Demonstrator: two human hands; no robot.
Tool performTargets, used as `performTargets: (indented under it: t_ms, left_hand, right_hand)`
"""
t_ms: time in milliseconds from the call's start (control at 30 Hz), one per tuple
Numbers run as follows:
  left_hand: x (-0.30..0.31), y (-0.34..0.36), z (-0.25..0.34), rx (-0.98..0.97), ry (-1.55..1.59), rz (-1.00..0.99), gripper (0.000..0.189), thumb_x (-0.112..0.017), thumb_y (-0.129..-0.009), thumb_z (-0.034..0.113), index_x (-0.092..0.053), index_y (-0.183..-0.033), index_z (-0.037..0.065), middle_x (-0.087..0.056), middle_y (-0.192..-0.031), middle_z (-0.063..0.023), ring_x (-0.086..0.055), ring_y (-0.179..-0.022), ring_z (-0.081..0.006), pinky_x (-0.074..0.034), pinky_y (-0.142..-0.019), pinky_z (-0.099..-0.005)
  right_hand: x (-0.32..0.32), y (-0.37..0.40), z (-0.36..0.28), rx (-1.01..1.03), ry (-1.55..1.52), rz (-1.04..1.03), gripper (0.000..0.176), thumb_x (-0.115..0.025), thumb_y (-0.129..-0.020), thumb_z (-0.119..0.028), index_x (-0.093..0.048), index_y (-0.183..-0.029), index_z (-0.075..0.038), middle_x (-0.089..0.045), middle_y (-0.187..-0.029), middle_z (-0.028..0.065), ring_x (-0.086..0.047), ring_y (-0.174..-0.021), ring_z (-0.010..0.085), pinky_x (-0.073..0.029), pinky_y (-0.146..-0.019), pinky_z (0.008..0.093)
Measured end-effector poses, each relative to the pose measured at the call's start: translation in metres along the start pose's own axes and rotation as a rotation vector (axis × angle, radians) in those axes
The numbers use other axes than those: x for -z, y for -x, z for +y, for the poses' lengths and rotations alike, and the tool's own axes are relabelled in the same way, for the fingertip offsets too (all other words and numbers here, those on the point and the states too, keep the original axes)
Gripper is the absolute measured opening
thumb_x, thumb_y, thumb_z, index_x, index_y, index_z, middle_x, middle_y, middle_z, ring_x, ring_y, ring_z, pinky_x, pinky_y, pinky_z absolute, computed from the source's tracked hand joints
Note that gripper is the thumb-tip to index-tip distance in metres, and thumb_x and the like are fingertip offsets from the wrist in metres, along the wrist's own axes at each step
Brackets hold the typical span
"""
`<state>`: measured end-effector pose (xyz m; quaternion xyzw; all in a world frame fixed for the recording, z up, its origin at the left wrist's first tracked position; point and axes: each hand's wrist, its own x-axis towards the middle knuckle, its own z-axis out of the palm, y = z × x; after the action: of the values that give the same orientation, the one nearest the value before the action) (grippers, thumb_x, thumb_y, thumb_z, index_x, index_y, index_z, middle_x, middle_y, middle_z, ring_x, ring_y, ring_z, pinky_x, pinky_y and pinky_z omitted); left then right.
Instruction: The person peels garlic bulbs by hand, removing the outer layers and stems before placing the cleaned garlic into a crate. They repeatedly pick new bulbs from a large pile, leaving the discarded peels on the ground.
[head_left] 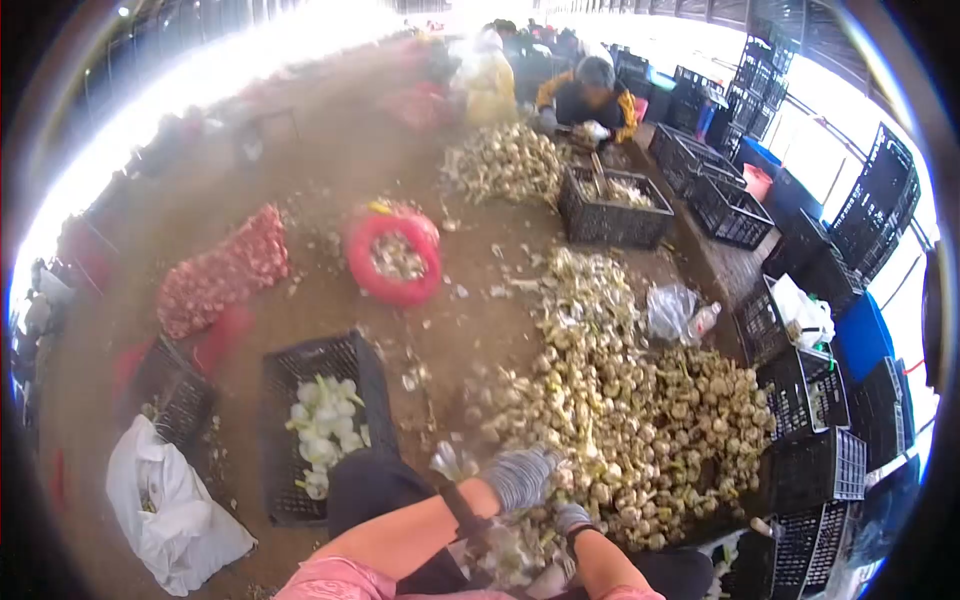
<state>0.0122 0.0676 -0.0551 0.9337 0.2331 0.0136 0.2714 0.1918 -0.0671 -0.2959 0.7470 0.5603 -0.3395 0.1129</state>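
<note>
My left hand (520, 478), in a grey striped glove with a dark band at the wrist, is at the near left edge of a large heap of garlic bulbs (650, 430). Its fingers curl down and inward, and whatever is in them is hidden. Close beside it, lower and to the right, my gloved right hand (573, 518) is closed near the front of the heap; what it grips cannot be made out. Pale garlic skins (510, 555) lie below the hands, between my legs. To my left, a black crate (375, 385) contains white, peeled-looking garlic bulbs (325, 425).
A red mesh bag (225, 270) lies full on the left, near an open red-rimmed sack (395, 285). A white sack (170, 510) is at lower left. Black crates (820, 465) line the right. Ahead, a co-worker (590, 95) sits behind another garlic pile (505, 165) and a crate (615, 220).
</note>
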Motion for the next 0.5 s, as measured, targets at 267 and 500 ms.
performTargets:
  t_ms: [267,500]
  left_hand:
    - [0.014,-0.008,0.003,0.086,-0.001,0.498,0.059,-0.062,-0.077,0.027,-0.037,-0.125,0.005,-0.043,-0.121,-0.0221,-0.055,-0.097,-0.0317,-0.048,-0.079,-0.0377]
    - [0.021,-0.010,0.022,0.388,2.029,-0.001,0.029,-0.047,-0.089,0.025,-0.051,-0.106,0.003,-0.050,-0.111,-0.0111,-0.056,-0.093,-0.0206,-0.052,-0.077,-0.0283]
  right_hand:
    - [0.193,0.077,-0.075,0.406,-1.963,-0.271,0.045,-0.057,-0.077,-0.011,-0.042,-0.119,-0.002,-0.057,-0.099,0.0123,-0.058,-0.089,0.0252,-0.053,-0.068,0.0399]
    - [0.244,0.166,-0.111,0.306,-1.399,0.111,0.046,-0.063,-0.079,-0.032,-0.049,-0.113,-0.003,-0.060,-0.092,0.0037,-0.056,-0.073,0.0100,-0.047,-0.062,0.0248]
